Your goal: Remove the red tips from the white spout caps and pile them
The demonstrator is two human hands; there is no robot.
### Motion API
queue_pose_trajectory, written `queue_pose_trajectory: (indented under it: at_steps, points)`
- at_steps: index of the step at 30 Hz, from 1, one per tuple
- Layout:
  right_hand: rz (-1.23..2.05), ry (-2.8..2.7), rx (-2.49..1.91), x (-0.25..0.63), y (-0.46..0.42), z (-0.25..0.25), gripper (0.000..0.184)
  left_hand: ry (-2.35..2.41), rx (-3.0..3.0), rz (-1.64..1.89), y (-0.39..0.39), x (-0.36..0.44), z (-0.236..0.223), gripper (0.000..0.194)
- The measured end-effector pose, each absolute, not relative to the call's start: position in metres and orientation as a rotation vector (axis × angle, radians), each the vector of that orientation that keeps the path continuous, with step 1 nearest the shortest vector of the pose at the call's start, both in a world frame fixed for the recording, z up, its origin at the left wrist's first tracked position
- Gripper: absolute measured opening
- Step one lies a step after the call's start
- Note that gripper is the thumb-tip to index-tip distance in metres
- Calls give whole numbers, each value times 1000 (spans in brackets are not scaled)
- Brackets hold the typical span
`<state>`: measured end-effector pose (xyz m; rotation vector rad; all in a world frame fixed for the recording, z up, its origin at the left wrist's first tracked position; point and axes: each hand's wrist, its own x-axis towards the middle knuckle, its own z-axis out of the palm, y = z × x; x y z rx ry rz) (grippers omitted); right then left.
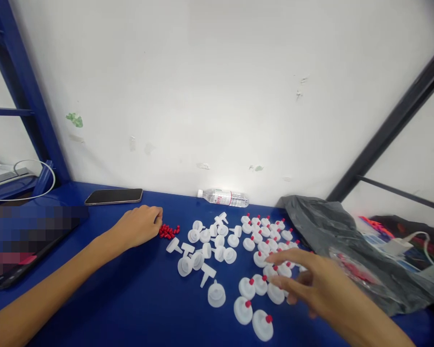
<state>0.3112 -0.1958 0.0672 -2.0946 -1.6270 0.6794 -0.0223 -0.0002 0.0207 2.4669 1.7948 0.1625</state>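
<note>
My left hand (139, 225) rests on the blue table (130, 299) with its fingers curled, the tips touching a small heap of red plugs (169, 232); whether it pinches one is hidden. My right hand (313, 284) hovers with fingers spread over a group of white caps with red plugs fitted (265, 241). Nothing is in it. Between my hands lie several white caps without plugs (206, 246), some on their sides.
A phone (114, 196) lies at the back left, a water bottle (224, 197) on its side by the wall. A grey plastic bag (332, 231) spreads at the right. A dark tablet (18, 262) sits at the left edge; cables and a charger (396, 246) far right.
</note>
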Motion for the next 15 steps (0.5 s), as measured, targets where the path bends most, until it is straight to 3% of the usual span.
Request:
queue_pose_trajectory:
  at_steps: [2, 10, 15]
  points:
    - [606, -1791, -2090, 308, -191, 60, 23, 1795, 2478, 185, -2, -21, 23, 25]
    - [547, -2049, -2028, 292, -164, 46, 8, 1813, 2522, 354, -8, -15, 30, 31]
    - [546, -1927, -1833, 289, -167, 52, 16, 1827, 2561, 419, -15, -11, 38, 29]
